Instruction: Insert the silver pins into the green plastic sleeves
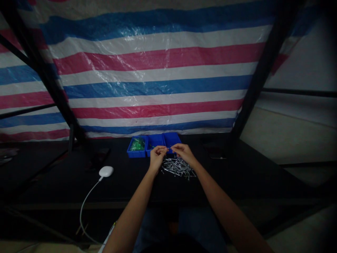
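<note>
My left hand (pixel 158 156) and my right hand (pixel 183 153) are raised close together above the front of the blue bins, fingertips pinched. Between them is a small thin piece, too small to make out; each hand's fingers close on an end of it. Below and between my hands lies a pile of silvery metal screws or pins (pixel 177 167) on the black table. The left blue bin (pixel 137 154) holds green, clear-wrapped pieces (pixel 138 144). Behind my hands are the middle blue bin (pixel 156 137) and the right blue bin (pixel 172 137), partly hidden.
A white rounded device (pixel 106 171) with a white cable lies left on the black table (pixel 118 186). Dark flat objects rest at the left (pixel 98 156) and right (pixel 217 153). Black frame posts stand at both sides before a striped plastic sheet (pixel 158 84).
</note>
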Motion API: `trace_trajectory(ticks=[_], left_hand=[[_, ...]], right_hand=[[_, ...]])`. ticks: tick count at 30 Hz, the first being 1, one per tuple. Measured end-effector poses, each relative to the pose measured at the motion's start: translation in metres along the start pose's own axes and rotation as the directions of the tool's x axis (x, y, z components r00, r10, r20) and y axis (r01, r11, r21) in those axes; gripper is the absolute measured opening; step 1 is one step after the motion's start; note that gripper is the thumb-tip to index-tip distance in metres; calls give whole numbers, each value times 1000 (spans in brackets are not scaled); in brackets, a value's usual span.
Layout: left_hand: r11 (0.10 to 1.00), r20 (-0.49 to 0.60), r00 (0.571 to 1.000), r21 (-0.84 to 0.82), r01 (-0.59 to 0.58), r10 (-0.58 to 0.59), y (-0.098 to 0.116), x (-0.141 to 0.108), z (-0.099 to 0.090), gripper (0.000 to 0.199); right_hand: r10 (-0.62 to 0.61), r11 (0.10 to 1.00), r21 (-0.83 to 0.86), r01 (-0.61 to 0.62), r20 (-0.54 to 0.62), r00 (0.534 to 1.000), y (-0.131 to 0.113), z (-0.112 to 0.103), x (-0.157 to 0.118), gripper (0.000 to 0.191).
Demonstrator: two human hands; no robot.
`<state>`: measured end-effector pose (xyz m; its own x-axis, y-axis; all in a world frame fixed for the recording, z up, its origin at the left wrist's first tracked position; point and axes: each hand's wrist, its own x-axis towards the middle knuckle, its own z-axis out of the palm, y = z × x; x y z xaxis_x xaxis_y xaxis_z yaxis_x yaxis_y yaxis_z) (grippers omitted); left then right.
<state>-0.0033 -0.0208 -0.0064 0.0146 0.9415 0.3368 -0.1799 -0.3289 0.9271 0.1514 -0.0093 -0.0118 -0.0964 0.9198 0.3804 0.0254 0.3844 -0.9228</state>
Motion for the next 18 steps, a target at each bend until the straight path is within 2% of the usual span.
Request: trace_trajectory(ticks=[7, 12, 18], left_hand=[[1000, -14, 1000, 4, 27, -27, -2, 2, -2, 28], [998, -18, 998, -18, 61, -61, -1, 1, -2, 30], [994, 52, 993, -8, 105, -105, 1, 0, -1, 31]], right_hand=[[-4, 999, -46, 2, -24, 1000, 0, 0, -1, 29], [-49, 991, -125, 46, -17, 999, 5, -1, 1, 29], [-134, 950, -283, 135, 23, 991, 10, -1, 2, 22]])
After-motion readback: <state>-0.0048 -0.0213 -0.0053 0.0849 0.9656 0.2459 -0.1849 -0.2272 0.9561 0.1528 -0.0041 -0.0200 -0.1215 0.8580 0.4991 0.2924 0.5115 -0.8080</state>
